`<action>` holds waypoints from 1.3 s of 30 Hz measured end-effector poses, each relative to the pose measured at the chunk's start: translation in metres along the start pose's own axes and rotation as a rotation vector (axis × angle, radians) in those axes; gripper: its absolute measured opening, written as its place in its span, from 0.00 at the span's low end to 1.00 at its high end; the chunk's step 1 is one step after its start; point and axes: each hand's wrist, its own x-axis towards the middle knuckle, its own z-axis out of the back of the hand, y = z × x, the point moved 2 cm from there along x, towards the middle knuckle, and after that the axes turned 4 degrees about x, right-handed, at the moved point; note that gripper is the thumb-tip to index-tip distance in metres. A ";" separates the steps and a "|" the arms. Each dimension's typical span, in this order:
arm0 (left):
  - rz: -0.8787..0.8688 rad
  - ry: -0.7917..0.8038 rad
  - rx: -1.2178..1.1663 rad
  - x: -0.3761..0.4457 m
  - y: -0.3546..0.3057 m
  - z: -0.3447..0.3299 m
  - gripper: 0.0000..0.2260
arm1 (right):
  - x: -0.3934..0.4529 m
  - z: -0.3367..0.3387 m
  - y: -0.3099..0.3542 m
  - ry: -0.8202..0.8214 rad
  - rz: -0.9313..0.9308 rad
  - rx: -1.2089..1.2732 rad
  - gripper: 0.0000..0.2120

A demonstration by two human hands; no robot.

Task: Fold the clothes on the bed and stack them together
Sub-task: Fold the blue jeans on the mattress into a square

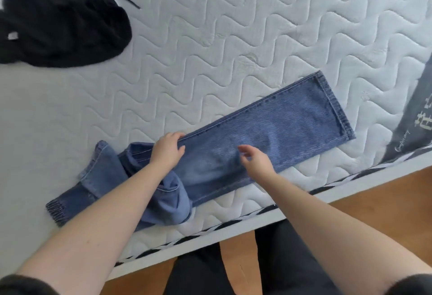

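Note:
A pair of blue jeans (275,131) lies near the bed's front edge, legs stretched flat to the right, the waist end bunched at the left. My left hand (168,148) presses on the jeans at the far seam, fingers curled over the edge. My right hand (256,158) hovers just above the middle of the legs, fingers apart and holding nothing. A crumpled black garment (58,18) with drawstrings lies at the far left of the white quilted mattress (210,37).
The mattress's front edge (210,231) runs diagonally with a black-and-white trim. Brown wooden floor (374,201) lies below it. My legs in black trousers (280,259) stand against the bed. A grey printed cloth (416,117) lies at the right edge.

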 end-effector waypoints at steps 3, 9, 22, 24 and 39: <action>0.076 0.041 0.153 -0.016 0.045 -0.009 0.25 | 0.006 -0.042 0.012 0.134 0.015 -0.035 0.20; 0.186 -0.023 0.116 -0.031 0.104 -0.025 0.26 | 0.027 -0.109 0.037 0.234 0.007 0.005 0.24; 0.316 -0.276 -0.136 -0.111 0.185 -0.059 0.37 | 0.016 -0.158 0.074 0.025 -0.130 -0.030 0.20; 0.616 -0.262 -0.416 -0.114 0.199 -0.065 0.40 | 0.000 -0.175 0.079 0.100 -0.070 -0.072 0.19; 0.565 -0.153 -1.780 -0.165 0.175 -0.003 0.12 | -0.078 -0.218 0.125 0.107 0.207 -0.198 0.21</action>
